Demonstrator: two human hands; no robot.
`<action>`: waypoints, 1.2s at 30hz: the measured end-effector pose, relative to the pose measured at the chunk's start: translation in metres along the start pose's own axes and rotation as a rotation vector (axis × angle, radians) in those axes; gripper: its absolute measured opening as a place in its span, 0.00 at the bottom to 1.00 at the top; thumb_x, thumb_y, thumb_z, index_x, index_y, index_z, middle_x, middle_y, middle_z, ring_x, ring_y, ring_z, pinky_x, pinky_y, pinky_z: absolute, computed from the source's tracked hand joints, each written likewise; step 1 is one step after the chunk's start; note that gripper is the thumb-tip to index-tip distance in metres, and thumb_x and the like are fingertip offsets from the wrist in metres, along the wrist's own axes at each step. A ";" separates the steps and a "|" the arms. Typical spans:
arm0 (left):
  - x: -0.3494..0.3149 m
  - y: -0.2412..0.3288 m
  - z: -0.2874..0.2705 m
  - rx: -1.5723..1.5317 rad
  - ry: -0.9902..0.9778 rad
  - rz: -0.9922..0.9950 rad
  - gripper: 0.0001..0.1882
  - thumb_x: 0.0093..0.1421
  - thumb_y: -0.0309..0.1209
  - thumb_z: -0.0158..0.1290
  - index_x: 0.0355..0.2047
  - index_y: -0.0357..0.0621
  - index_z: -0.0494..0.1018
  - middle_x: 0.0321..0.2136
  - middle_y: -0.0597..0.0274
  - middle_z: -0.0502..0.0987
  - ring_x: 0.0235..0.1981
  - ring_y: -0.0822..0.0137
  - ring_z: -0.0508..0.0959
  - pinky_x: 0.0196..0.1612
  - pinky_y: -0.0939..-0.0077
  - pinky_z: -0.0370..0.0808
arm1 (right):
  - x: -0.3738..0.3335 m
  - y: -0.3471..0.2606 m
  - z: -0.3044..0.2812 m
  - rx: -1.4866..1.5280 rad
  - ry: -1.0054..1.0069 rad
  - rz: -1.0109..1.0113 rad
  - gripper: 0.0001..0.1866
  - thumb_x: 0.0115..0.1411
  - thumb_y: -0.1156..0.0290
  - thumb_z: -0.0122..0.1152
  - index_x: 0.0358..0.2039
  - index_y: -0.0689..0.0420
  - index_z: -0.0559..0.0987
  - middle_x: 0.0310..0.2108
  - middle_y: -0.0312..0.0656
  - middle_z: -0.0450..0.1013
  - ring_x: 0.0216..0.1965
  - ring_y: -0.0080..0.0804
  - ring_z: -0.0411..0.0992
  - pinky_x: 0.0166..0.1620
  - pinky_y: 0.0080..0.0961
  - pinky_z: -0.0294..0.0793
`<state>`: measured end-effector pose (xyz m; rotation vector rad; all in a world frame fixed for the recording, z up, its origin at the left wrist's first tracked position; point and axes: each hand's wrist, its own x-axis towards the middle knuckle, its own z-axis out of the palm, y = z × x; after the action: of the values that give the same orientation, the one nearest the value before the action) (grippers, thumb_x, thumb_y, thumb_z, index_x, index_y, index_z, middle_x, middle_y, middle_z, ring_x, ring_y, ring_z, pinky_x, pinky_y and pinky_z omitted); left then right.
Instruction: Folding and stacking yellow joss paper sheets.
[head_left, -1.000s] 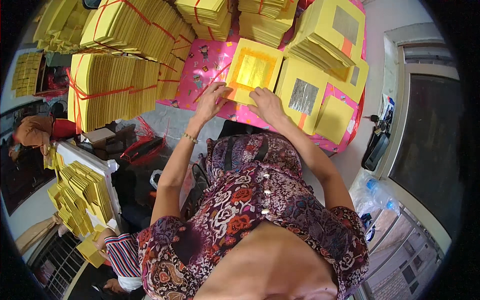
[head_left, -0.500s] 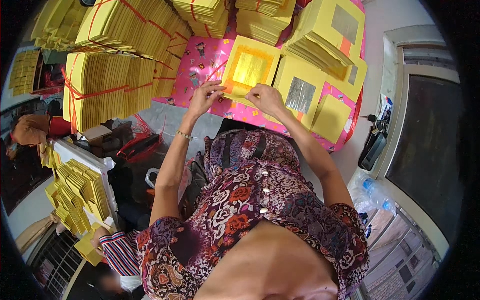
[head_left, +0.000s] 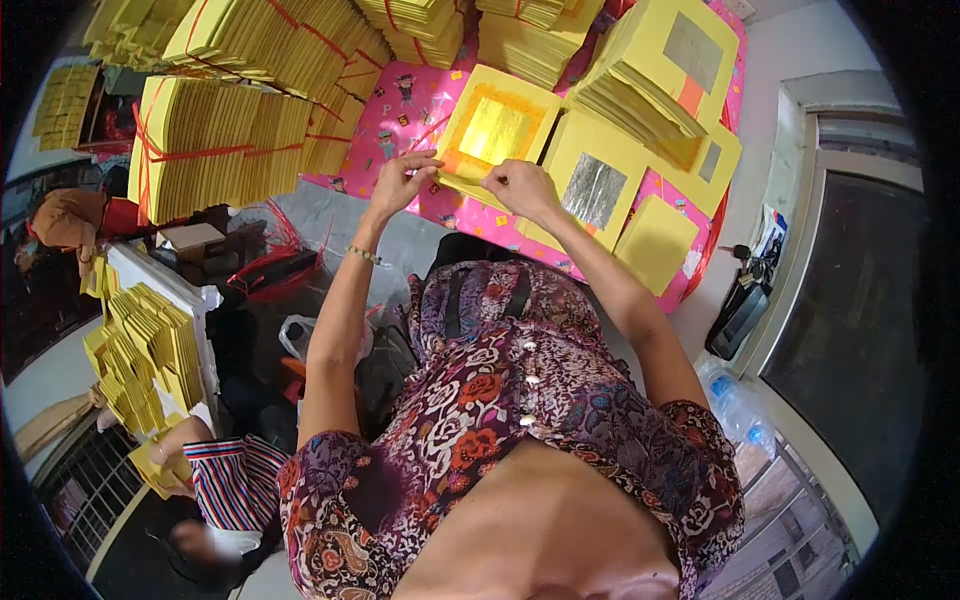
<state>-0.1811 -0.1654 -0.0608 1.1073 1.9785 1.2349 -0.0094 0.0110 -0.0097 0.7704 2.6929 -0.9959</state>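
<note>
A yellow paper sheet (head_left: 489, 118) with a gold foil square ringed in orange lies in front of me on the pink patterned table cover (head_left: 400, 115). Its near edge curls up between my two hands. At the near left corner, my left hand (head_left: 404, 185) grips that edge between thumb and fingers. Farther along the same edge, the curled fingers of my right hand (head_left: 524, 188) pinch the paper. To the right lies another yellow sheet with a silver foil square (head_left: 594, 190), partly beneath my right wrist.
Tall bundles of yellow paper (head_left: 215, 150) tied with red string stand at the left. More stacks (head_left: 655, 65) rise at the back right. A small yellow pad (head_left: 655, 240) lies near the right edge. At lower left, a person in a striped sleeve (head_left: 235, 480) handles yellow paper (head_left: 150, 350).
The raised near edge of the sheet is curled up more, and my right hand has shifted slightly left along it. The person at lower left has moved an arm.
</note>
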 end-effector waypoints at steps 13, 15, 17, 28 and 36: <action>0.000 0.006 0.002 0.028 0.041 -0.058 0.10 0.57 0.30 0.54 0.39 0.44 0.80 0.45 0.53 0.77 0.47 0.62 0.76 0.49 0.70 0.73 | 0.001 -0.002 -0.006 0.014 -0.072 0.051 0.13 0.55 0.55 0.58 0.28 0.49 0.83 0.26 0.41 0.77 0.31 0.40 0.76 0.35 0.37 0.74; 0.001 0.009 0.002 0.042 0.020 -0.065 0.10 0.57 0.29 0.54 0.39 0.43 0.80 0.45 0.51 0.77 0.49 0.63 0.75 0.50 0.70 0.72 | 0.001 0.003 -0.005 0.025 -0.063 0.040 0.13 0.55 0.55 0.58 0.28 0.48 0.83 0.26 0.41 0.77 0.31 0.39 0.76 0.35 0.36 0.74; 0.001 0.009 0.004 0.059 0.011 -0.058 0.10 0.57 0.29 0.53 0.38 0.43 0.80 0.44 0.51 0.77 0.48 0.64 0.76 0.49 0.71 0.72 | 0.000 0.005 -0.005 0.034 -0.056 0.028 0.12 0.55 0.55 0.58 0.28 0.48 0.83 0.26 0.41 0.77 0.31 0.39 0.76 0.35 0.36 0.74; -0.004 0.061 0.013 0.654 0.057 0.394 0.18 0.46 0.37 0.59 0.38 0.47 0.76 0.48 0.57 0.70 0.50 0.54 0.67 0.50 0.61 0.68 | -0.022 0.004 -0.009 -0.027 0.150 -0.162 0.12 0.56 0.61 0.56 0.29 0.54 0.82 0.26 0.43 0.76 0.27 0.42 0.75 0.33 0.40 0.74; 0.013 0.089 0.035 0.761 -0.032 0.520 0.21 0.44 0.22 0.55 0.42 0.44 0.70 0.37 0.59 0.75 0.37 0.56 0.75 0.40 0.64 0.72 | -0.039 -0.006 -0.031 0.067 0.322 -0.302 0.15 0.54 0.62 0.61 0.38 0.59 0.78 0.35 0.49 0.72 0.44 0.45 0.71 0.47 0.38 0.70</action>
<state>-0.1285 -0.1167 0.0046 2.0923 2.2750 0.6444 0.0213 0.0118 0.0298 0.5891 3.1397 -1.1134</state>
